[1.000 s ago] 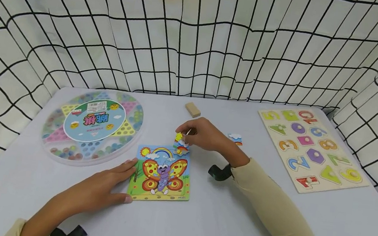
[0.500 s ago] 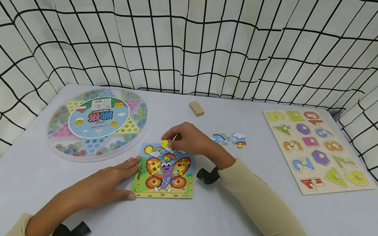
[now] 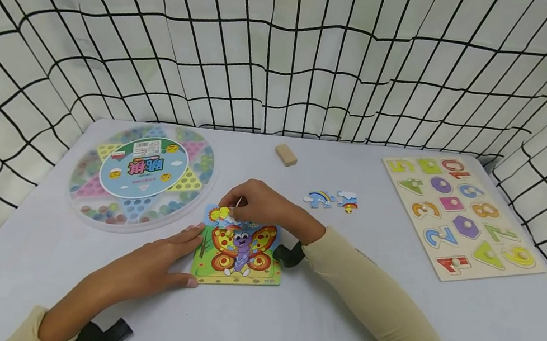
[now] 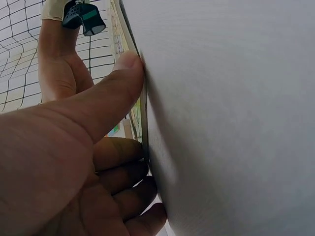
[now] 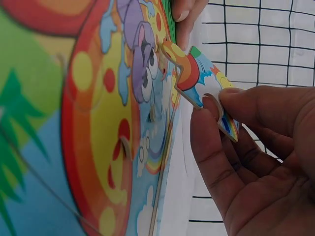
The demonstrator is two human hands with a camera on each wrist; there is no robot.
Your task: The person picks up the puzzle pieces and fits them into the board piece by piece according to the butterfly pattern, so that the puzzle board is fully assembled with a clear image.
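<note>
A square wooden jigsaw board point(image 3: 241, 283) with a butterfly picture lies on the white table. My left hand point(image 3: 156, 264) rests along its left side, fingertips and thumb against the edge. Above the board's upper left corner, my right hand point(image 3: 265, 200) pinches a jigsaw piece point(image 5: 204, 73) between thumb and fingers. In the right wrist view the piece shows a yellow sun, cloud and rainbow; it stands tilted, one end close to or touching the board face. The left wrist view shows my left thumb point(image 4: 110, 96) at the board's thin edge.
Two loose jigsaw pieces, one with a rainbow point(image 3: 320, 199) and one with a cloud point(image 3: 348, 201), lie right of the board. A small wooden block point(image 3: 286, 154) sits behind. A round marble game point(image 3: 144, 167) stands left, a number puzzle board point(image 3: 487, 272) right. Black netting point(image 3: 289, 74) encloses the table.
My right hand has moved left with the jigsaw piece, from the board's upper right corner to its upper left, and tilted it. The left hand has stayed at the board's edge.
</note>
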